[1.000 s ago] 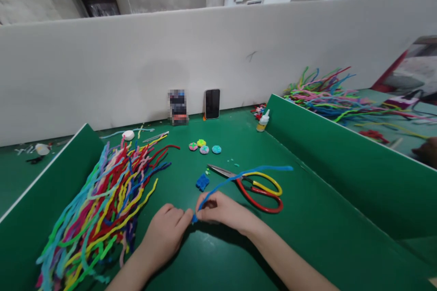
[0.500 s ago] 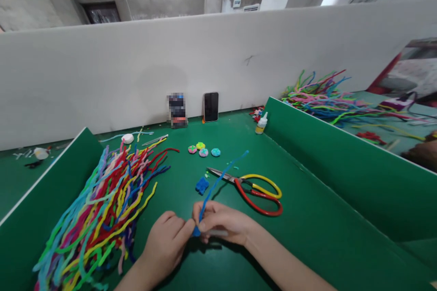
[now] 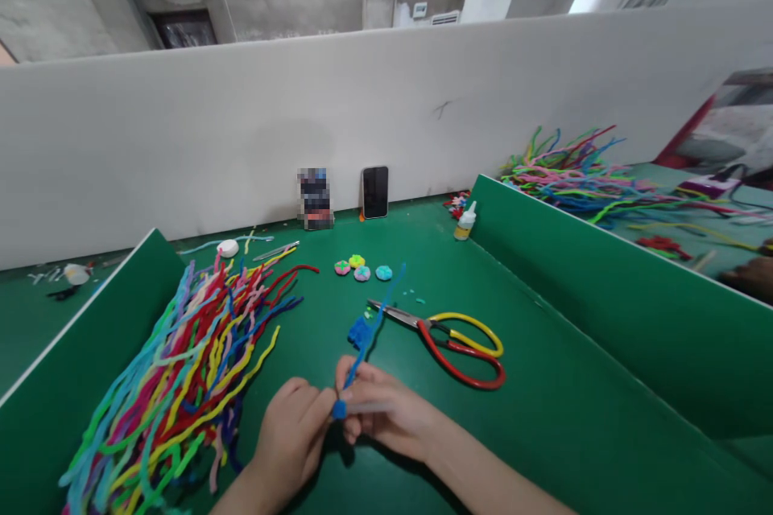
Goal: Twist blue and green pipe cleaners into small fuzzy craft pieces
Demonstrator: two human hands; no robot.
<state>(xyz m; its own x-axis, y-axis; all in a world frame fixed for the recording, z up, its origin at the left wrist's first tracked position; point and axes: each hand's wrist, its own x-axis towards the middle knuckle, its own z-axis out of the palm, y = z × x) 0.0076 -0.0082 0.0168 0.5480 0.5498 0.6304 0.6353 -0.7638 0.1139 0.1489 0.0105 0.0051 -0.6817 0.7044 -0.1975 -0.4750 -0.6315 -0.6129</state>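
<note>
My left hand (image 3: 295,426) is closed, its thumb and finger pinching at a small blue wad (image 3: 339,409) of pipe cleaner. The wad sits at the end of a thin pale stick (image 3: 369,408), which lies across my right palm. Fingers of my right hand (image 3: 380,410) are closed around a blue pipe cleaner (image 3: 374,331) whose free end points up and away. Just beyond the hands lies a blue fuzzy piece (image 3: 360,333). Scissors (image 3: 423,323) with one yellow and one red handle rest, slightly parted, to its right.
A heap of colourful pipe cleaners (image 3: 199,354) lies at left. Several small round pieces (image 3: 362,273), a phone (image 3: 375,192) and a glue bottle (image 3: 465,222) stand or lie farther back. Green side boards (image 3: 604,290) and a white partition (image 3: 241,113) enclose the workspace.
The free end of the blue pipe cleaner has swung left and now stands steeper. Both hands have shifted slightly left, and the pale stick shows more clearly.
</note>
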